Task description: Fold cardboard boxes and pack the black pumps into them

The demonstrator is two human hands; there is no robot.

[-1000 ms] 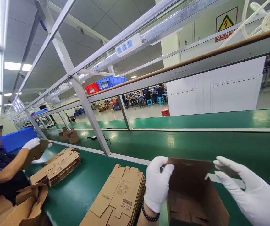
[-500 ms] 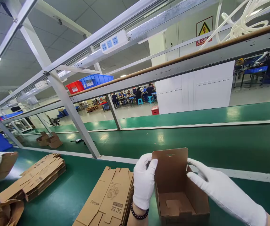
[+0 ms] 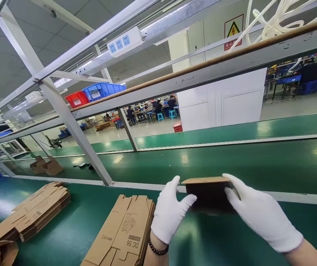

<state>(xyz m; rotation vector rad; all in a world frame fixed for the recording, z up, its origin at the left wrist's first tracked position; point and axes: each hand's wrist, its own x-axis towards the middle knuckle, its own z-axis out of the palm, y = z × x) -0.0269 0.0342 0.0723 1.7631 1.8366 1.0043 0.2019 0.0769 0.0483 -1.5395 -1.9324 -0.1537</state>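
Carton [image 3: 210, 197] runs crosswise; right hand [image 3: 258, 212] pinches its right end, left hand [image 3: 169, 208] spread at its left.

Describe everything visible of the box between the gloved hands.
The box looks like cardboard: roughly level light brown strip on top, dark shadowed face below, no print visible. It shows against the green belt; whether it rests there is unclear. The right hand grips its right end; the left hand overlaps its left side, contact uncertain.

Single head-worn camera faces forward and down over the green worktop [image 3: 92, 212], left hand [image 3: 168, 213] and right hand [image 3: 259, 214] close ahead.
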